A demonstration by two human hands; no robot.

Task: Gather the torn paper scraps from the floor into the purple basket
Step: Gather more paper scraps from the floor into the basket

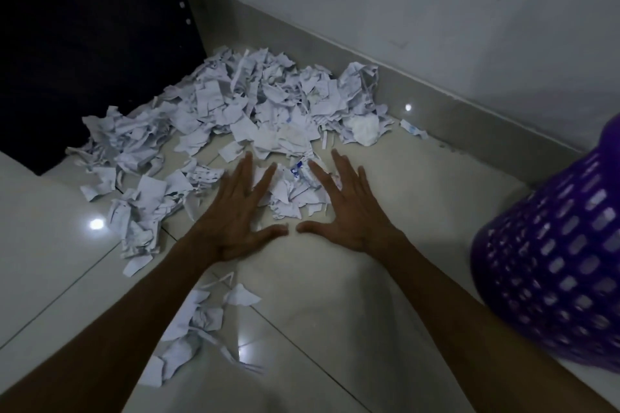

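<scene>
White torn paper scraps (248,111) are heaped on the tiled floor (335,278) toward twelve o'clock, against the wall's base. Both hands are laid flat, fingers spread, around a small clump: the left hand (240,214) at eleven o'clock of it, the right hand (345,211) at one o'clock, thumbs nearly touching. A purple basket (553,255) is seen at three o'clock.

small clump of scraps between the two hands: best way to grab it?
Probably scoop it from both flanks. The small clump is loose crumpled pieces, so a pinch would lift only a few. The left hand and right hand lie flat and open either side, thumbs nearly meeting on its near side. Close the palms inward under its edges, then lift toward the purple basket.
</scene>
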